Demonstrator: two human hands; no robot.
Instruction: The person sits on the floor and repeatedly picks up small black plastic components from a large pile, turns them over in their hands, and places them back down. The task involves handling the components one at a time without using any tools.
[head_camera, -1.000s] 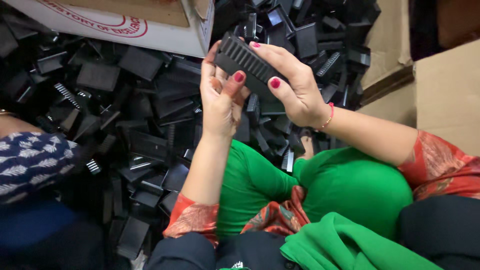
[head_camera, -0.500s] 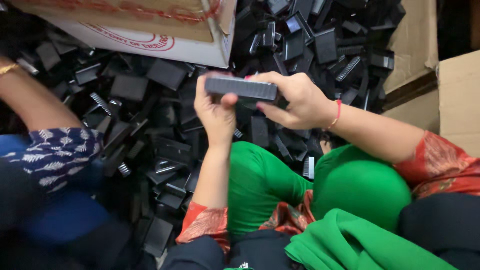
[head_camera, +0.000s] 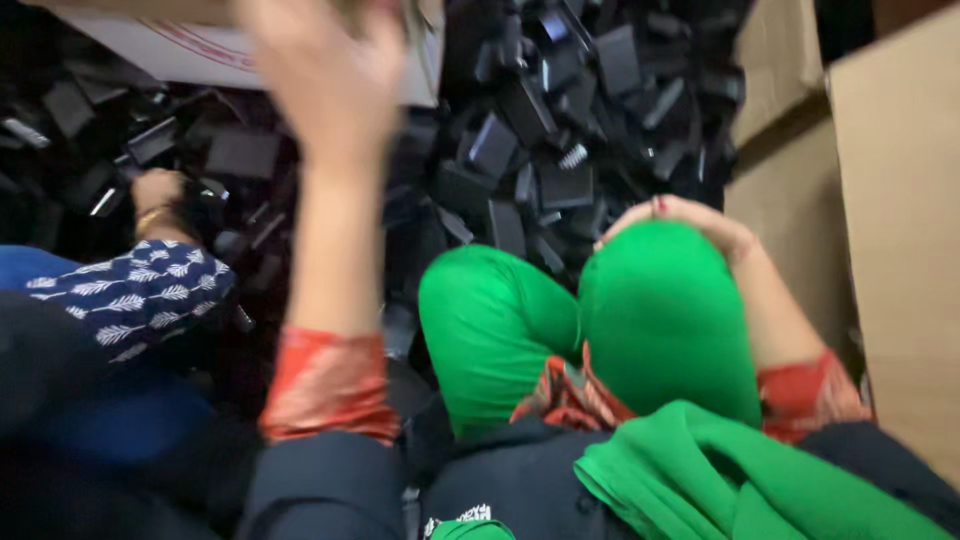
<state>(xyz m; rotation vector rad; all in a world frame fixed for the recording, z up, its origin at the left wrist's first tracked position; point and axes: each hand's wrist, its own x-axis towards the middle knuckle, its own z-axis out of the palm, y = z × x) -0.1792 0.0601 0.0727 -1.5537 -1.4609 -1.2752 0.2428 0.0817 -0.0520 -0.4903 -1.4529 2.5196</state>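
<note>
My left hand (head_camera: 330, 85) is raised and blurred, up against the lower edge of a white cardboard box (head_camera: 150, 50) at the top left. Whether it holds anything is lost in the blur. My right hand (head_camera: 680, 220) lies draped over my right knee in green trousers (head_camera: 660, 320), fingertips pointing down toward a heap of black plastic parts (head_camera: 560, 150). Nothing shows in that hand. The ribbed black part from the earlier frames is not in view.
Another person's hand with a gold bangle (head_camera: 155, 195) and blue patterned sleeve (head_camera: 130, 295) reaches into the black parts at the left. Brown cardboard boxes (head_camera: 900, 220) stand along the right. A green cloth (head_camera: 720, 480) lies on my lap.
Both my hands held a ribbed black part over the heap. Now my left hand has swung up to the white box and my right hand has dropped to my knee. The view shifted left.
</note>
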